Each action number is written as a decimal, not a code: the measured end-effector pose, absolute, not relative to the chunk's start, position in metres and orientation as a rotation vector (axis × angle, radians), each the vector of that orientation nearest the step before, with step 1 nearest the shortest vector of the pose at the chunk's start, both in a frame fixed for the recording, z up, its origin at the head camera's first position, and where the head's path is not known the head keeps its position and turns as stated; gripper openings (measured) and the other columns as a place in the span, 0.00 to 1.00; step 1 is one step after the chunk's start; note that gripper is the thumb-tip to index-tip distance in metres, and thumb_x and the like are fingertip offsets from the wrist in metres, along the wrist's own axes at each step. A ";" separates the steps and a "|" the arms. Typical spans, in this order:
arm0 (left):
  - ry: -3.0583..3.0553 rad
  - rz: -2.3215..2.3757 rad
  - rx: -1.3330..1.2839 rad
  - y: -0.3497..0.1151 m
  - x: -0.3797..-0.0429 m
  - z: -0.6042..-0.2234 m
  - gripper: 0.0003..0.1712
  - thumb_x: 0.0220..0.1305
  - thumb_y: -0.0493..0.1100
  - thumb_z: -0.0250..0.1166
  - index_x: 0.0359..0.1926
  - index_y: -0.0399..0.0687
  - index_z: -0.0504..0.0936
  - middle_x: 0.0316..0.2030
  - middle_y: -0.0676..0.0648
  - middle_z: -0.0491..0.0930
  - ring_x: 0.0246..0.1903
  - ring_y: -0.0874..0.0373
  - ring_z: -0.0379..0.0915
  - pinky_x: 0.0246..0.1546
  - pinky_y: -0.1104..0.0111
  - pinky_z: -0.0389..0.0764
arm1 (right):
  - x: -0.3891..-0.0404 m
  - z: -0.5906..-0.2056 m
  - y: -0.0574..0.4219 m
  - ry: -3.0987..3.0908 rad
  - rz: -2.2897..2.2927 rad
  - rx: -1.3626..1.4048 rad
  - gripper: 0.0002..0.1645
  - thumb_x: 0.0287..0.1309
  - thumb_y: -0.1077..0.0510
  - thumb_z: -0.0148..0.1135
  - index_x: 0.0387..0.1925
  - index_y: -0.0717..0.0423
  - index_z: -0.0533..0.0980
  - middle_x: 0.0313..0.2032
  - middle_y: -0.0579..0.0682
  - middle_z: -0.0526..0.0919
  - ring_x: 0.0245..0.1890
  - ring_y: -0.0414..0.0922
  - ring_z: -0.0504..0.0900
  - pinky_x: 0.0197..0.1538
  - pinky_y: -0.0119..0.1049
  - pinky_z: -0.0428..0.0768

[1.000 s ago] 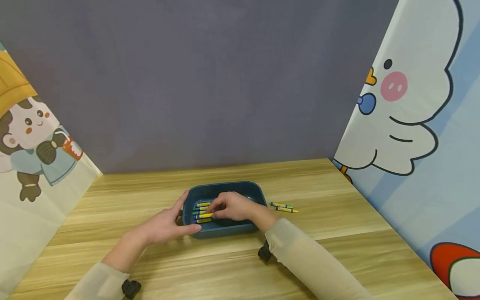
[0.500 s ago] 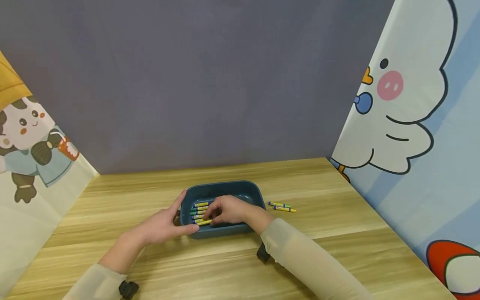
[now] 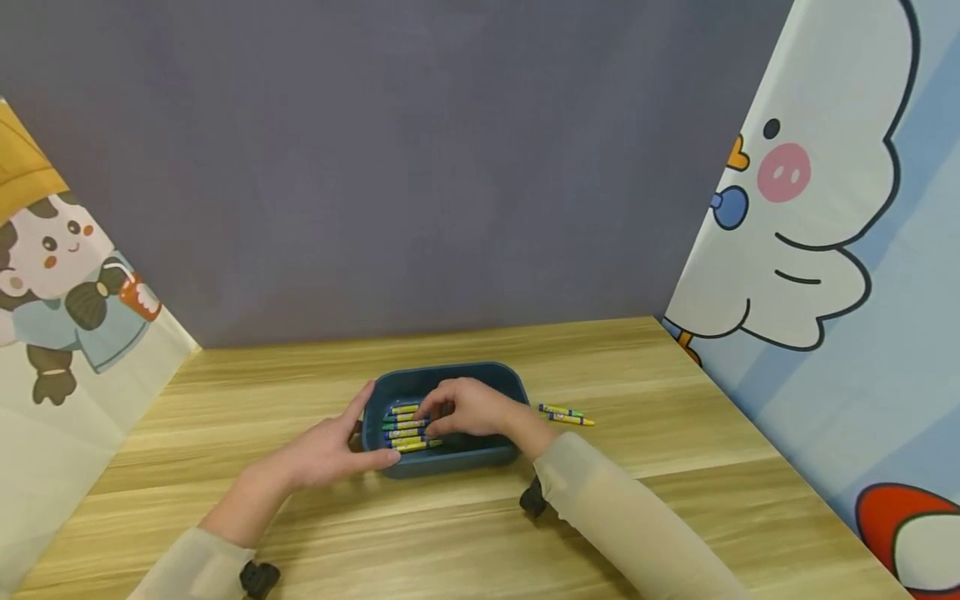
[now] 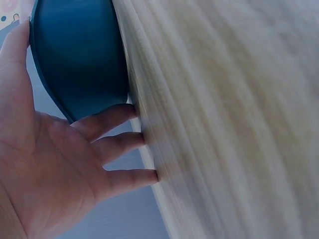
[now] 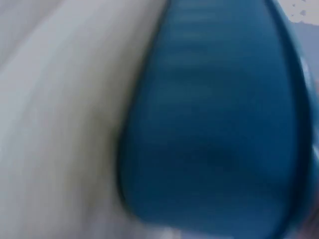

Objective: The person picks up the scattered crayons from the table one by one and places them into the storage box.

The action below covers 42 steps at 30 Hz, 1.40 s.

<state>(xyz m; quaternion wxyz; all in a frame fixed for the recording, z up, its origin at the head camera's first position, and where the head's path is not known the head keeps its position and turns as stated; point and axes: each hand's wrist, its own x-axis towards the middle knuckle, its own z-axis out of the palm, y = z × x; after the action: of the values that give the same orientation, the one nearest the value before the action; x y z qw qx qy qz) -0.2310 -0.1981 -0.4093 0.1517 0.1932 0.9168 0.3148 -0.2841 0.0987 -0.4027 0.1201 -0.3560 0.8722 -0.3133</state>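
In the head view a dark blue rectangular tray (image 3: 450, 467) sits on the wooden table. Several yellow-wrapped crayons (image 3: 405, 434) lie side by side in its left part. The frontmost crayon (image 3: 420, 446) runs along the front wall. My left hand (image 3: 330, 450) braces the tray's left end, with its thumb along the front rim. In the left wrist view its other fingers (image 4: 132, 178) reach straight down to the tabletop beside the tray. My right hand (image 3: 472, 408) hovers inside the tray, thumb and forefinger parted near the crayons' right ends, with no crayon seen between them.
Two more crayons (image 3: 572, 419), one green-tipped and one yellow-tipped, lie on the table (image 3: 637, 467) just right of the tray. A grey panel (image 3: 435, 167) stands behind, with printed cartoon panels on both sides. The right wrist view is blurred.
My right hand carried a yellow crayon towards the front of the tray, laid it down at the front of the row, then rose and drew back. The left hand stayed at the tray's end.
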 end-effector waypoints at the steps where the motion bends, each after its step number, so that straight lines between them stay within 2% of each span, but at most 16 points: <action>1: 2.637 0.899 0.554 -0.198 -0.231 -0.409 0.75 0.68 0.73 0.72 0.91 0.55 0.29 0.67 0.33 0.83 0.62 0.45 0.84 0.60 0.46 0.84 | -0.285 -0.399 0.106 2.550 -0.948 -1.030 0.16 0.73 0.53 0.74 0.59 0.47 0.89 0.48 0.46 0.87 0.43 0.34 0.82 0.49 0.33 0.83; 10: 2.683 0.847 0.548 -0.196 -0.230 -0.406 0.76 0.66 0.75 0.72 0.91 0.56 0.29 0.66 0.30 0.83 0.63 0.42 0.84 0.62 0.44 0.82 | -0.283 -0.370 0.201 2.642 -1.190 -0.841 0.19 0.75 0.51 0.72 0.62 0.49 0.88 0.48 0.48 0.88 0.37 0.46 0.81 0.39 0.38 0.79; 14: 2.679 0.848 0.548 -0.197 -0.230 -0.407 0.76 0.66 0.75 0.72 0.91 0.56 0.29 0.66 0.30 0.83 0.63 0.42 0.84 0.62 0.45 0.83 | -0.279 -0.376 0.247 2.695 -1.175 -0.757 0.17 0.74 0.51 0.72 0.60 0.48 0.89 0.48 0.51 0.89 0.39 0.46 0.80 0.41 0.37 0.79; 20: 2.671 0.852 0.546 -0.196 -0.231 -0.408 0.75 0.67 0.75 0.71 0.91 0.56 0.29 0.66 0.31 0.84 0.62 0.43 0.85 0.60 0.46 0.83 | -0.268 -0.398 0.299 2.706 -0.974 -0.677 0.17 0.73 0.53 0.73 0.60 0.47 0.89 0.53 0.51 0.89 0.47 0.43 0.84 0.44 0.37 0.82; 25: 2.671 0.862 0.552 -0.196 -0.231 -0.410 0.76 0.67 0.75 0.72 0.91 0.55 0.29 0.66 0.31 0.83 0.64 0.42 0.84 0.62 0.45 0.83 | -0.266 -0.413 0.315 2.625 -0.972 -0.612 0.17 0.70 0.56 0.76 0.58 0.48 0.90 0.54 0.52 0.89 0.49 0.45 0.83 0.46 0.35 0.81; 32: 2.676 0.880 0.551 -0.196 -0.229 -0.411 0.76 0.66 0.74 0.73 0.91 0.54 0.30 0.65 0.33 0.85 0.63 0.44 0.84 0.62 0.46 0.82 | -0.268 -0.418 0.318 2.583 -0.970 -0.602 0.18 0.69 0.60 0.75 0.59 0.51 0.90 0.47 0.51 0.88 0.39 0.44 0.78 0.39 0.33 0.76; 37: 2.683 0.876 0.552 -0.196 -0.229 -0.411 0.76 0.66 0.74 0.73 0.91 0.55 0.30 0.65 0.32 0.85 0.63 0.43 0.84 0.61 0.47 0.83 | -0.269 -0.420 0.320 2.600 -0.937 -0.632 0.17 0.69 0.62 0.74 0.58 0.51 0.90 0.41 0.48 0.87 0.36 0.42 0.77 0.38 0.33 0.76; 42: 2.685 0.866 0.555 -0.196 -0.230 -0.411 0.75 0.66 0.74 0.72 0.91 0.56 0.29 0.66 0.31 0.84 0.63 0.42 0.84 0.61 0.46 0.83 | -0.268 -0.422 0.323 2.611 -0.943 -0.652 0.16 0.69 0.60 0.75 0.56 0.51 0.90 0.43 0.49 0.87 0.37 0.40 0.78 0.40 0.33 0.77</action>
<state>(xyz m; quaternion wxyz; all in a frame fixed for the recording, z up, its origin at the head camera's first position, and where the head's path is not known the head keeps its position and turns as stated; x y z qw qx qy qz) -0.2300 -0.1964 -0.4114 0.1330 0.1913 0.9256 0.2984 -0.2677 0.3231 -0.4216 0.1444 -0.2262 0.9060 -0.3272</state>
